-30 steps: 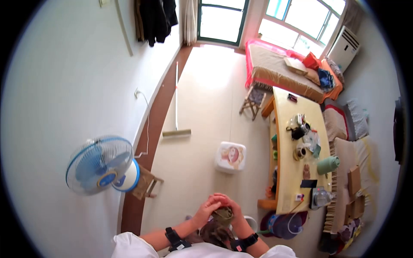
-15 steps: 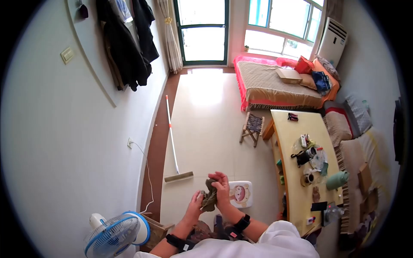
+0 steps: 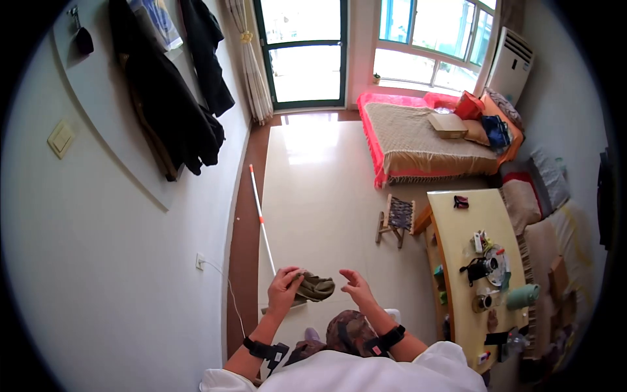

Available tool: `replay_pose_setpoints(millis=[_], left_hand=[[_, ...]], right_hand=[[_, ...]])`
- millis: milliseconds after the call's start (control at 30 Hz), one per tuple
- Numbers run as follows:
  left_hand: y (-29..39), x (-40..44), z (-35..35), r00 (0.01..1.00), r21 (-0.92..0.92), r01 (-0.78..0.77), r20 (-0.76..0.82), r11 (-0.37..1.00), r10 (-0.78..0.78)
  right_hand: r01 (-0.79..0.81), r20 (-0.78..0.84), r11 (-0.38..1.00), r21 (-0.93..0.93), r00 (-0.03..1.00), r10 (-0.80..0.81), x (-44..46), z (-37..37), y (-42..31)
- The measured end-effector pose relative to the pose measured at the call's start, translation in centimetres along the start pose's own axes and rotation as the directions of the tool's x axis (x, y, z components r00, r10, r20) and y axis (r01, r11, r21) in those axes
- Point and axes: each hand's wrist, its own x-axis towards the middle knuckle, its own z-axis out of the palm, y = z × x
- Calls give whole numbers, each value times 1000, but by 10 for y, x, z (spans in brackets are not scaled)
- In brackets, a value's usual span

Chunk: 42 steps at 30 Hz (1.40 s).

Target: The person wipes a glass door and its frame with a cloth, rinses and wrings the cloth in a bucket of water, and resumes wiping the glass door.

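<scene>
A crumpled olive-green cloth hangs in the air in front of my lap. My left hand pinches its left end between thumb and fingers. To the right of the cloth, and apart from it, my right hand is open, with its fingers stretched towards it. Behind the left hand and the cloth, the long-handled mop stretches across the floor, its head partly covered. A white stool shows only a little beside my right forearm.
On the right, a long table carries a camera, a green bottle and jars. A small folding stool stands near its far end. Beyond is a bed. Dark jackets hang on the left wall.
My right hand has let go of the cloth and moved right. The left hand has shifted up and left, keeping the cloth. The view has shifted, and the fan has left it.
</scene>
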Motion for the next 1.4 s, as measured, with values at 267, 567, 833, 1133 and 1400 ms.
replay_pose_setpoints(millis=[267,567,833,1133,1400], left_hand=[[-22,183,48,764,-265,42,630,963,140],[-33,407,54,801,-121,290,573,949,-172],[-71,579,-71,909,-27,369,221,929,-355],[-84,846,-139,964,232,212,109,949,-242],[-79,1084,-71,954,72,18,298,997,-39]], right_hand=[[224,316,854,-470,946,-74,143,-4,-63],[209,428,903,-375,903,-31,320,-83,-186],[-204,153,926,-317,953,262,409,-142,-228],[-339,-10,876,-344,934,357,541,-130,-302],[168,851,851,-498,285,442,773,148,-350]])
